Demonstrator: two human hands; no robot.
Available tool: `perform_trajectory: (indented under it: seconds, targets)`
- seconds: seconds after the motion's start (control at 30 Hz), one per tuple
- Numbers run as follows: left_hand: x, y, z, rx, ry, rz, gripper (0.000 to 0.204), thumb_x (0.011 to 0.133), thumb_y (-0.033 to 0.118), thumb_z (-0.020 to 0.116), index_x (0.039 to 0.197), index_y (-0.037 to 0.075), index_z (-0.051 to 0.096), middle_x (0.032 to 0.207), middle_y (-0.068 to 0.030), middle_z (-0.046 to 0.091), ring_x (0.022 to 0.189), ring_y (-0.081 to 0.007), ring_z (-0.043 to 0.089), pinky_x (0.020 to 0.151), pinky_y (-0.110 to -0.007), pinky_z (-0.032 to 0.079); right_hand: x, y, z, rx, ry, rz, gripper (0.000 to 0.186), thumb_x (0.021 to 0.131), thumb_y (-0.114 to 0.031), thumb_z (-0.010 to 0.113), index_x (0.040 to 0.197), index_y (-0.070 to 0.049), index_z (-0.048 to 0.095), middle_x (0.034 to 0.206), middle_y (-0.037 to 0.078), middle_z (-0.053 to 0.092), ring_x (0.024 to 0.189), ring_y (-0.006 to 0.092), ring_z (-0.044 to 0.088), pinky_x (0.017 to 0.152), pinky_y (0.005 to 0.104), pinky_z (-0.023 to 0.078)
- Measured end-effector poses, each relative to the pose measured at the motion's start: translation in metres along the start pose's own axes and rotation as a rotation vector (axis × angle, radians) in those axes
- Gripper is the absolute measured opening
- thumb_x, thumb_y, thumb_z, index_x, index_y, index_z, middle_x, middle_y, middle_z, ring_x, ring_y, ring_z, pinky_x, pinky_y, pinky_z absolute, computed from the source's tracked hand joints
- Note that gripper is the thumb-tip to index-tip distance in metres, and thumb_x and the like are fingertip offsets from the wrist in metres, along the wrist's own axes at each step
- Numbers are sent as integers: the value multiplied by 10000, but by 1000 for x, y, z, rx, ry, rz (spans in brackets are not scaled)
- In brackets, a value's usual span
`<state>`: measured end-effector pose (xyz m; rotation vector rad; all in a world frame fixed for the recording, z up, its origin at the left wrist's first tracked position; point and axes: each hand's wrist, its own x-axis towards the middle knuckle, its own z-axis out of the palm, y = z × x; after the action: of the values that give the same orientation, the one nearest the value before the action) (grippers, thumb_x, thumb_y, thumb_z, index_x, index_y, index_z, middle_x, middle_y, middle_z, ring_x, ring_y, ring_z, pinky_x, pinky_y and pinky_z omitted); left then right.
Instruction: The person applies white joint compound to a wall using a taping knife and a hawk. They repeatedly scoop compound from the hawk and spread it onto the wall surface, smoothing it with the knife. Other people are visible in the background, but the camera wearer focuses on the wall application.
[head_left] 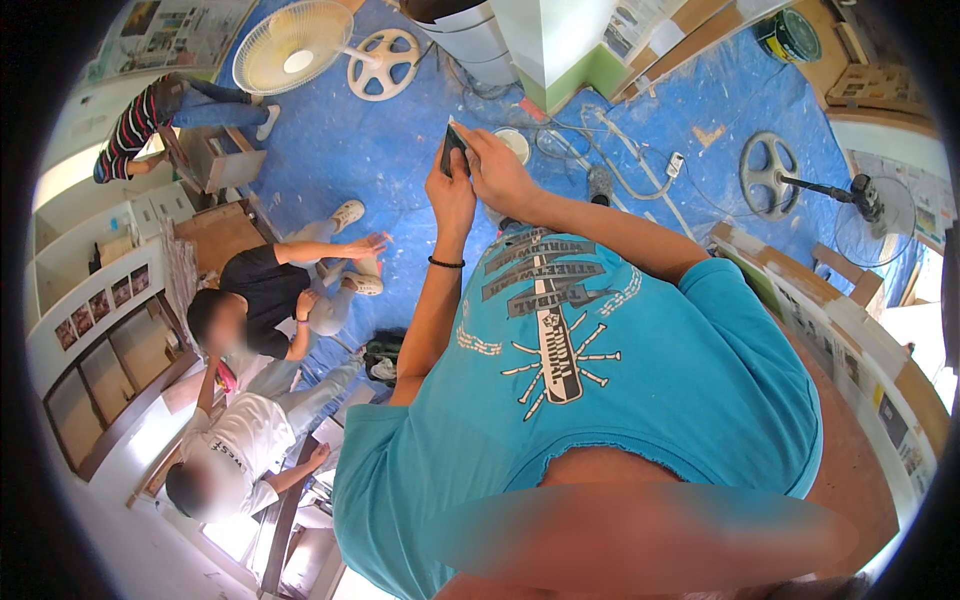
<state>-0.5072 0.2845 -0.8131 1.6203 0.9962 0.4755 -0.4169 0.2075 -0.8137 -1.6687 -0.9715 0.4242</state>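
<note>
Both hands meet in front of me, above the floor, around a small dark flat object (455,147) whose kind I cannot make out. My left hand (453,192) is closed on it from below, with the thumb lying along its face. From the right, my right hand (503,178) presses its fingers against the object's side. A black beaded bracelet (446,263) circles my left wrist. Just beyond my right hand, a pale round tub (514,143) stands on the blue floor sheet (400,140), partly hidden by the hand.
Two people (265,300) (240,440) sit at the left; another (150,125) bends over a small cabinet (225,160). Standing fans (290,50) (880,215) occupy the far left and right. Cables (640,190) cross the sheet near a white-and-green column (560,60). A dark bucket (788,37) stands far right.
</note>
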Motion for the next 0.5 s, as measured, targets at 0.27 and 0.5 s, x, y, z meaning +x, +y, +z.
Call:
perform_trajectory:
  seconds: [0.27, 0.5]
  targets:
    - [-7, -3, 6, 33, 18, 2, 376, 1066, 167, 530, 1381, -28, 598, 1152, -189, 730, 1009, -196, 677, 873, -348, 527, 4, 3, -2, -15, -38, 106, 491, 949, -41, 500, 1439, -9, 500, 1132, 244, 602, 1035, 443, 585, 914, 506, 487]
    - [-1, -1, 3, 55, 28, -5, 399, 1068, 177, 525, 1396, -45, 576, 1231, -211, 699, 1106, -251, 676, 951, -354, 524, 18, 13, -13, 54, 107, 130, 460, 997, -51, 501, 1457, -42, 506, 1182, 260, 616, 1052, 461, 609, 946, 481, 485]
